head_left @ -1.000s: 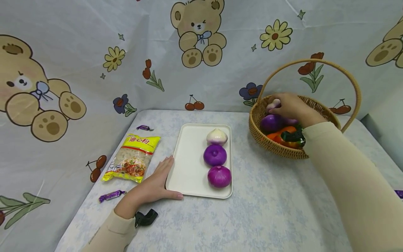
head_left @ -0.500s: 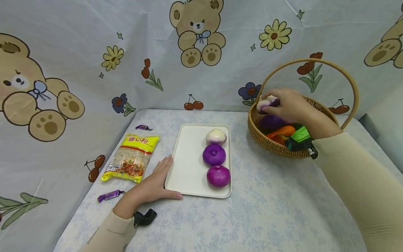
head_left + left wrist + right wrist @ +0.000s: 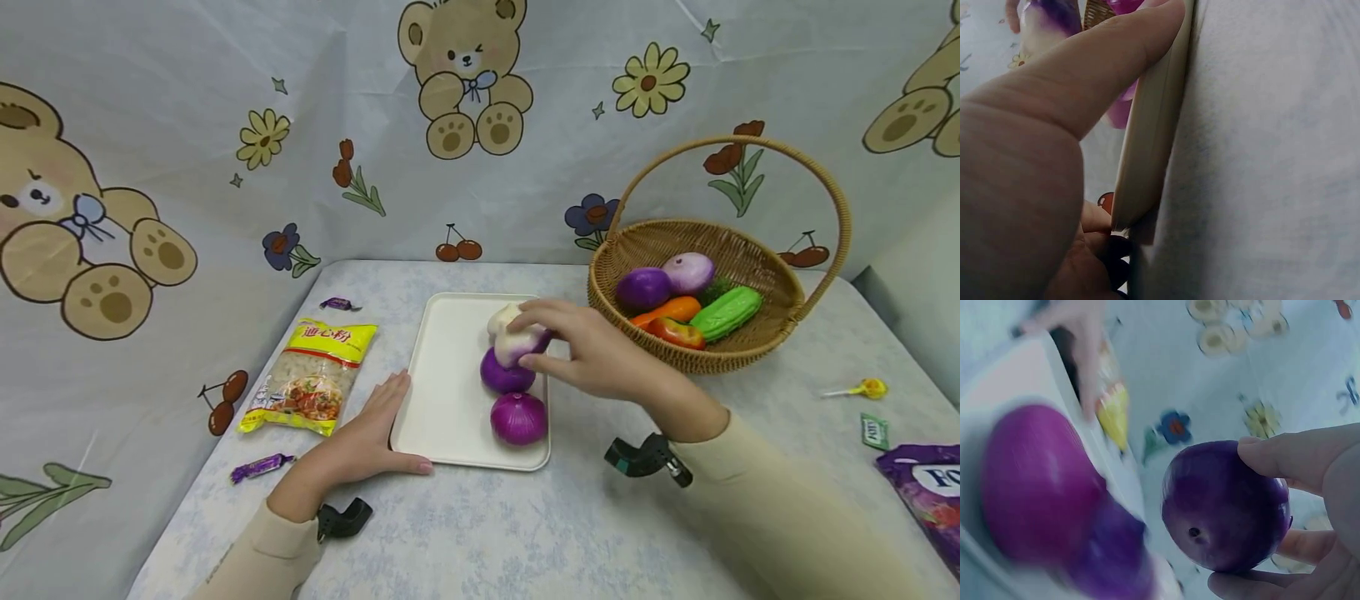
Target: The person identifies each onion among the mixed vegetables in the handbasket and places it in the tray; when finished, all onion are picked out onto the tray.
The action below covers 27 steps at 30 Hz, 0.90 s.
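Note:
My right hand (image 3: pixel 600 354) pinches a white and purple onion (image 3: pixel 517 343) between thumb and fingers, over the right side of the white tray (image 3: pixel 438 383). In the right wrist view the dark purple underside of this onion (image 3: pixel 1222 506) shows. On the tray stand a white-topped onion (image 3: pixel 500 318), partly hidden behind the held one, a deep purple onion (image 3: pixel 507 377) and a magenta onion (image 3: pixel 519 419) nearest me. My left hand (image 3: pixel 363 437) rests at the tray's near left corner, fingers straight along the left side. Its thumb (image 3: pixel 1147 37) lies at the near rim.
A wicker basket (image 3: pixel 690 360) with a tall handle holds several vegetables at the back right. Left lies a yellow pasta bag (image 3: pixel 311 375) between purple wrapped candies (image 3: pixel 261 467). A lollipop (image 3: pixel 870 387), a small green packet (image 3: pixel 873 431) and a purple bag (image 3: pixel 926 496) lie at right.
My right hand has lifted the white and purple onion out of the basket and carried it left over the tray. The basket's contents show now. My left hand has stayed at the tray.

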Motion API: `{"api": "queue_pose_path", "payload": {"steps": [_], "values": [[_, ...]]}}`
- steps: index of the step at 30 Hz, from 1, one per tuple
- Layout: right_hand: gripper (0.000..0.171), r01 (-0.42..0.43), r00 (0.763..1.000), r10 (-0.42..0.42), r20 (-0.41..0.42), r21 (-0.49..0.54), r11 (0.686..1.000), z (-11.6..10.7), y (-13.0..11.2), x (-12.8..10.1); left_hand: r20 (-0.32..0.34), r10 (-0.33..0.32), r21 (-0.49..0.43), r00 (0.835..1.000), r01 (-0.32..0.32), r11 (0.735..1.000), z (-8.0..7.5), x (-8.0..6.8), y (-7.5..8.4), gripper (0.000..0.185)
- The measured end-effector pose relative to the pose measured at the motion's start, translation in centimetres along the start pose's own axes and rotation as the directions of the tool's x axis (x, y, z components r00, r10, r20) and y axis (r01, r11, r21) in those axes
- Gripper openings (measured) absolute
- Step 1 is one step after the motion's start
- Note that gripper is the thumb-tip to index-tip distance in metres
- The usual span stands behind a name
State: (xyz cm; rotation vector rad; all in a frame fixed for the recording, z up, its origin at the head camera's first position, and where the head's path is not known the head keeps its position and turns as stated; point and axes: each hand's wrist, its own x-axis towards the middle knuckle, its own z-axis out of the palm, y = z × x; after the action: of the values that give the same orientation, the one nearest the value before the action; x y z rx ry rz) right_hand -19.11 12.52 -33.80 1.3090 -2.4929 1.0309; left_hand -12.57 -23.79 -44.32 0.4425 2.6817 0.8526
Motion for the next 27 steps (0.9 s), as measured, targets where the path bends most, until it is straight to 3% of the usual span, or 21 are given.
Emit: {"api": "queue_pose_path", "payload": {"steps": [6, 13, 19, 27], "values": [[0.032, 0.049, 0.983, -0.059, 0.176, 0.063, 0.997, 5.9, -2.6, 1.5, -0.001, 0.008, -0.007, 1.0, -0.008, 1.0, 0.0, -0.2, -0.2, 0.145], [0.038, 0.063, 0.946, -0.075, 0.315, 0.048, 0.997, 10.2, -3.5, 2.3, -0.001, 0.033, -0.019, 0.999, -0.033, 0.999, 0.3, -0.4, -0.2, 0.144], [0.04, 0.064, 0.945, -0.078, 0.318, 0.055, 0.996, 11.4, -3.5, 2.4, 0.008, 0.029, -0.017, 1.0, -0.029, 0.999, 0.4, -0.7, -0.1, 0.144], [0.051, 0.021, 0.943, -0.028, 0.331, 0.026, 0.999, 10.3, -3.3, 2.4, 0.006, 0.014, -0.009, 1.0, -0.014, 1.0, -0.1, -0.3, 0.1, 0.144]]}}
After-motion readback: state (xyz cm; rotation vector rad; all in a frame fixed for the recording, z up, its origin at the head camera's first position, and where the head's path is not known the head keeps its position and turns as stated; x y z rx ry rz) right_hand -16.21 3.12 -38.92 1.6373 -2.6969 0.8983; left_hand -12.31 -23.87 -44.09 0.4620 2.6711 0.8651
